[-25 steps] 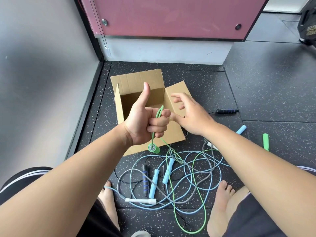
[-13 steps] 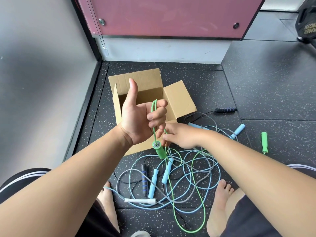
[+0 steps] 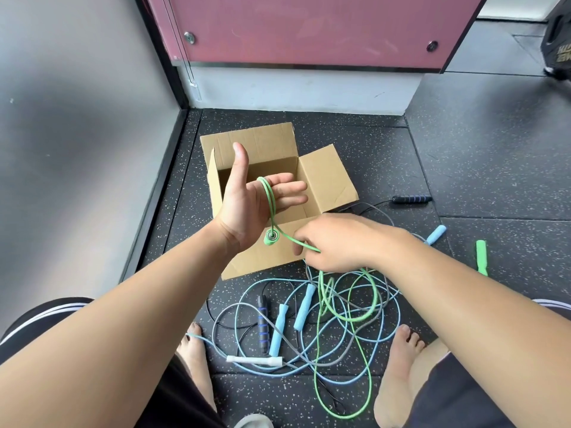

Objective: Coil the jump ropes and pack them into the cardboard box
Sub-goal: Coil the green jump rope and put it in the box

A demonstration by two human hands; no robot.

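Left hand [image 3: 247, 208] is held wide, thumb up, green rope [image 3: 268, 199] looped over its fingers [image 3: 290, 188], handle [image 3: 271, 236] hung at the palm heel, box [image 3: 327, 177] open behind; rope is pinched by right hand [image 3: 340, 242], and turns should be laid taut, clear of the floor tangle [image 3: 340, 319].

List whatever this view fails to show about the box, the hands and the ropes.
Head view only.
- Cardboard box floor: partly hidden by the left hand.
- Right hand: its grip on the green rope is hidden by the hand's back.
- Tangle of ropes: overlaps hide which cord joins which handle.
- Black object, top right: cut by the edge, lettering unreadable.
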